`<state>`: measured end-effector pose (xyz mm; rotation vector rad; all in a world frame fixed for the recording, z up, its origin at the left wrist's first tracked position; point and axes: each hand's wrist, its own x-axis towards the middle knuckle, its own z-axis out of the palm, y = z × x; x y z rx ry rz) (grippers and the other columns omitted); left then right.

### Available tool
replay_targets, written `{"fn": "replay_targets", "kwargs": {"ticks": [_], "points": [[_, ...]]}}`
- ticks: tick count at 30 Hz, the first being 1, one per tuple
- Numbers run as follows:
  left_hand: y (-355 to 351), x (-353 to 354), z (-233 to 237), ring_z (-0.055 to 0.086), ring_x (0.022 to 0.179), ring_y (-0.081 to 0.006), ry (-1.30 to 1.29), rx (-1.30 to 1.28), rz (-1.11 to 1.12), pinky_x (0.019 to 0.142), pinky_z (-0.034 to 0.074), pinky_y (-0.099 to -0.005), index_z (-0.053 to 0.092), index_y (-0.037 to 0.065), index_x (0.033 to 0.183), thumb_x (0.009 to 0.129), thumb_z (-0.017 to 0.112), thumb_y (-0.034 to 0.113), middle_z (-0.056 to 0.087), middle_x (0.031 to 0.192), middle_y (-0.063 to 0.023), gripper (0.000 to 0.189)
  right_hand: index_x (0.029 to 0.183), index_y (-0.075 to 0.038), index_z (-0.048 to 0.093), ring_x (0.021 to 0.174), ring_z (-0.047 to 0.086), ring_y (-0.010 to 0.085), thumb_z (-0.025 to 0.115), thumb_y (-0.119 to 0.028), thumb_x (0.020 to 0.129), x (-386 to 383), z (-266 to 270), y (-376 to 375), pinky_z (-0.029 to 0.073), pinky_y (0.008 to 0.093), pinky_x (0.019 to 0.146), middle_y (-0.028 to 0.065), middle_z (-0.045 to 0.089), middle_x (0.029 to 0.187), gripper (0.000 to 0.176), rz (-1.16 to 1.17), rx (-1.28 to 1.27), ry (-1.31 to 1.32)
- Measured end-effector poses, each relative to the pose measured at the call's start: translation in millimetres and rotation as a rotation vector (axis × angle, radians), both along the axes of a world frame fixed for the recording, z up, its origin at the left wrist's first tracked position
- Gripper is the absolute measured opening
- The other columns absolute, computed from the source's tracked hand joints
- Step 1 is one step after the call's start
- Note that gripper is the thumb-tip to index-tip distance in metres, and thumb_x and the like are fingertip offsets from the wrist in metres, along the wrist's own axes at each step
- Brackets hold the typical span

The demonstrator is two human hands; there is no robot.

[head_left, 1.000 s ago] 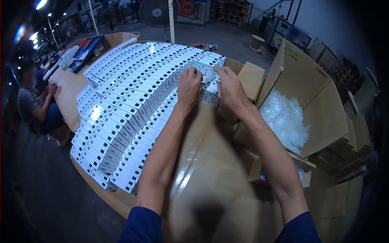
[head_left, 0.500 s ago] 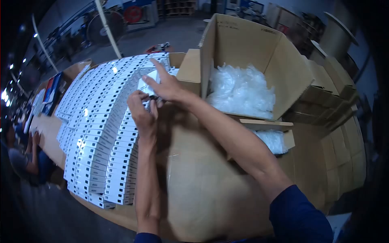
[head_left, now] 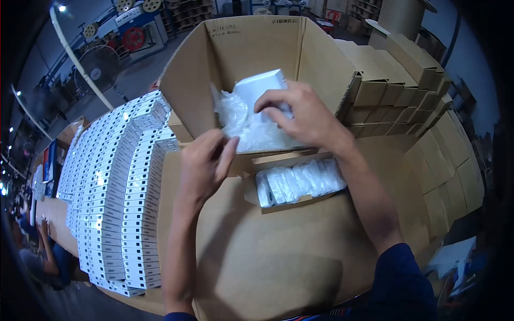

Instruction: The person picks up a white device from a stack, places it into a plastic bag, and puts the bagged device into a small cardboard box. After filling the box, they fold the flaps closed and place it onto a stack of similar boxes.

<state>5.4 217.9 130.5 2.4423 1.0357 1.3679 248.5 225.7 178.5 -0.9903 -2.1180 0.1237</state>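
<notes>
A white flat box (head_left: 262, 85) is in my right hand (head_left: 310, 115), its thumb and fingers closed on the near right edge. The box is tilted above a heap of clear plastic bags (head_left: 262, 134) inside a large open carton (head_left: 257, 45). My left hand (head_left: 203, 160) hovers at the carton's near left corner, close to the bags. Its fingers are loosely curled, the thumb stands apart from them, and I see nothing between them. Below the carton, a small open cardboard box (head_left: 286, 207) holds a row of plastic-wrapped white items (head_left: 302, 181).
Rows of stacked white boxes (head_left: 107, 198) fill the left side. Piled brown cartons (head_left: 396, 91) stand at the right. A brown cardboard surface (head_left: 262, 257) lies before me. Another person's arm (head_left: 48, 251) shows at far left, with a fan (head_left: 99, 69) behind.
Both hands have moved right from the white stacks to the large carton. The right hand now carries a white box over the bags. The view has turned right.
</notes>
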Motion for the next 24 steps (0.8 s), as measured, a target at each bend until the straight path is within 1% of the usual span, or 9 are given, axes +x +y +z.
{"fn": "replay_targets", "kwargs": {"ticks": [4,7,12,13,16,17,19,21,24], "points": [[89,77,-5,0.064,0.074,-0.0332,0.389,-0.082,-0.303,0.072,0.052,-0.0445,0.069,-0.002,0.099,0.086,0.080,0.015,0.065,0.081,-0.0163,0.024,0.087,0.002,0.077,0.082,0.068,0.0361,0.074,-0.015,0.087,38,10,11,0.053,0.0485,0.082,0.0232,0.069,0.084,0.017,-0.201,0.086,0.043],[136,126,-30,0.070,0.098,-0.0384,0.598,-0.051,-0.310,0.090,0.056,-0.0457,0.070,0.001,0.107,0.084,0.082,0.019,0.074,0.101,-0.0197,0.031,0.081,0.005,0.075,0.080,0.068,0.0373,0.074,-0.018,0.090,46,6,18,0.053,0.0494,0.087,0.0247,0.067,0.078,0.024,-0.259,0.089,0.020],[178,155,-68,0.071,0.098,-0.0414,0.411,-0.075,-0.498,0.092,0.055,-0.0473,0.070,-0.002,0.106,0.088,0.074,0.013,0.074,0.101,-0.0228,0.024,0.077,0.012,0.071,0.070,0.064,0.0450,0.055,-0.036,0.106,50,-5,29,0.050,0.0506,0.101,0.0259,0.059,0.056,0.059,-0.246,0.107,0.067],[170,153,-62,0.071,0.098,-0.0421,0.305,-0.161,-0.484,0.092,0.055,-0.0477,0.070,-0.003,0.105,0.090,0.072,0.013,0.074,0.102,-0.0237,0.022,0.078,0.006,0.075,0.085,0.066,0.0369,0.055,-0.045,0.106,49,3,24,0.051,0.0466,0.081,0.0247,0.068,0.089,0.062,-0.291,-0.138,0.069],[168,135,-45,0.072,0.096,-0.0393,0.240,-0.222,-0.363,0.090,0.055,-0.0476,0.061,-0.005,0.116,0.100,0.061,0.018,0.074,0.103,-0.0261,0.028,0.085,0.010,0.074,0.097,0.066,0.0449,0.049,-0.038,0.108,45,-4,24,0.048,0.0506,0.104,0.0314,0.062,0.067,0.059,-0.257,0.052,0.171],[166,127,-42,0.073,0.093,-0.0351,0.141,-0.322,-0.295,0.087,0.056,-0.0451,0.058,-0.004,0.116,0.102,0.059,0.018,0.074,0.101,-0.0243,0.027,0.104,0.009,0.074,0.110,0.062,0.0452,0.054,-0.035,0.105,47,0,20,0.048,0.0499,0.103,0.0336,0.066,0.091,0.049,-0.245,-0.003,0.171],[152,112,-18,0.074,0.089,-0.0229,0.009,-0.484,-0.153,0.079,0.059,-0.0368,0.056,-0.003,0.108,0.107,0.052,0.018,0.075,0.099,-0.0180,0.021,0.115,0.008,0.072,0.109,0.062,0.0450,0.059,-0.030,0.102,48,-6,24,0.048,0.0492,0.103,0.0334,0.063,0.108,0.042,-0.319,0.094,0.169],[147,101,-12,0.071,0.082,-0.0170,-0.304,-0.489,-0.175,0.070,0.056,-0.0320,0.056,-0.001,0.110,0.109,0.051,0.015,0.074,0.097,-0.0124,0.017,0.131,0.006,0.065,0.112,0.061,0.0454,0.074,-0.027,0.092,49,-12,30,0.049,0.0475,0.103,0.0339,0.052,0.130,0.052,-0.343,0.124,0.159],[134,76,10,0.064,0.074,-0.0131,-0.404,-0.320,-0.181,0.067,0.052,-0.0278,0.055,0.000,0.113,0.109,0.052,0.014,0.068,0.089,-0.0069,0.015,0.134,0.006,0.063,0.119,0.059,0.0446,0.083,-0.035,0.085,45,-13,31,0.048,0.0483,0.104,0.0340,0.054,0.127,0.066,-0.411,0.112,0.230]]}}
